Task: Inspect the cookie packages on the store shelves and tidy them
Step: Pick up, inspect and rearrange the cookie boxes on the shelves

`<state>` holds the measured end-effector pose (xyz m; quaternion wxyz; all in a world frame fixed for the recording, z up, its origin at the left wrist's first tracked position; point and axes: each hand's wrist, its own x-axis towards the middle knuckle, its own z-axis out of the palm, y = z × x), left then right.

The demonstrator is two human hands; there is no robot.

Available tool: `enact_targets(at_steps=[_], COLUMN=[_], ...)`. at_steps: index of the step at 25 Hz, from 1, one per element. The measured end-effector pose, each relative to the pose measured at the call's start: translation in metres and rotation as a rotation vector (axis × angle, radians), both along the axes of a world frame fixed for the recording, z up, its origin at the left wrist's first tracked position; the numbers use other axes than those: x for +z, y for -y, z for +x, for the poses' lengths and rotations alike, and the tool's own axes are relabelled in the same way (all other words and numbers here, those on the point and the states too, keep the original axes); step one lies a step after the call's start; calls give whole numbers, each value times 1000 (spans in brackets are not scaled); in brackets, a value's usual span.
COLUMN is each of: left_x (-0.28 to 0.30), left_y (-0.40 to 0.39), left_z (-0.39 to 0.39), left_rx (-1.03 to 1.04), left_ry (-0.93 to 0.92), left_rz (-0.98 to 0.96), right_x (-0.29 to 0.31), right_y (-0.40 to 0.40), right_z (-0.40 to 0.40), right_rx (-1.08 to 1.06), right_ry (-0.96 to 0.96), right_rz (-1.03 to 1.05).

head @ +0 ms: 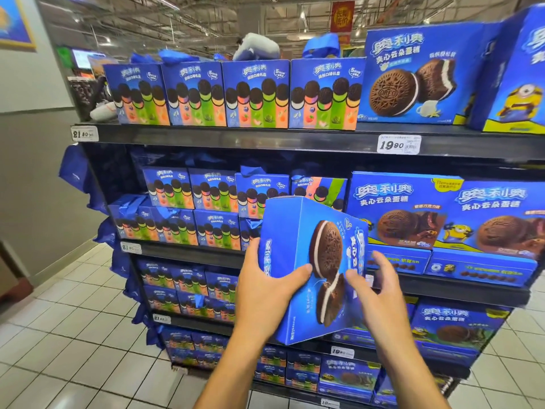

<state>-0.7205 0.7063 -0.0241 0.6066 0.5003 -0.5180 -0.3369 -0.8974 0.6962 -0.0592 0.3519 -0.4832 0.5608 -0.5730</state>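
The step in hand looks like inspection: one blue cookie box (312,270) is off the shelves and held up in front of the middle shelf (188,255), turned on its side so the printed sandwich cookie runs vertically. The left hand (265,287) wraps the box's lower left corner, thumb lying across the front face. The right hand (377,287) sits at the box's 3 o'clock edge with fingers curled onto the front — it appears to hold that edge, though motion blur softens the fingertips.

Next, I judge, the box needs turning upright and sliding back among its kind. The matching cake boxes (413,75) stand at 1 o'clock on the top shelf (236,137); the chocolate-cake boxes (404,211) sit directly behind the right hand at 3 o'clock.

Room is tight on the shelves — boxes stand face to face with little gap showing, and the gift boxes (256,95) at 11 o'clock fill their row. Open space lies toward 6 o'clock over the tiled floor (88,335). Shelf lips carry price tags (398,144) that a box corner could catch.
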Motion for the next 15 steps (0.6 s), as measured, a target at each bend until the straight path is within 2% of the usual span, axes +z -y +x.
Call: enact_targets(at_steps=[3, 5, 8, 11, 13, 15], left_x=[5, 11, 25, 35, 36, 29], left_y=[-5, -11, -17, -23, -23, -17], left_z=[-12, -14, -9, -5, 3, 18], left_rx=[8, -66, -250, -393, -465, -383], left_ry=[-31, -61, -79, -22, -40, -11], left_rz=[12, 37, 41, 0, -24, -48], right_x=[4, 9, 15, 14, 10, 8], right_y=[-27, -30, -23, -19, -15, -10], right_z=[31, 35, 18, 4, -5, -15], right_rx=[207, 244, 421, 520, 511, 459], right_ry=[-68, -20, 364, 738, 904, 984], right_rz=[-49, -48, -42, 108, 123, 95])
